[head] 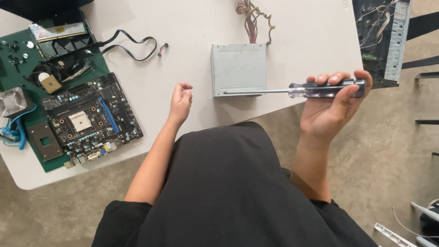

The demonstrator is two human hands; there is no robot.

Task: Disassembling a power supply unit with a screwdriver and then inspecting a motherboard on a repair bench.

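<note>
My right hand [330, 107] grips a screwdriver [292, 90] by its clear and black handle, held level with the metal shaft pointing left, its tip over the front edge of a grey metal power supply box [238, 68]. My left hand [181, 100] hovers above the white table [183, 41], fingers loosely curled, holding nothing. It sits between the power supply and a black motherboard [89, 115] that lies on a green mat [25, 59] at the left.
A bundle of coloured wires [250, 13] leads from the power supply's far side. A black cable [125, 45], a heatsink [13, 101] and small parts lie at the left. An open computer case [383, 39] stands at the top right. Concrete floor [388, 151] lies beyond the table edge.
</note>
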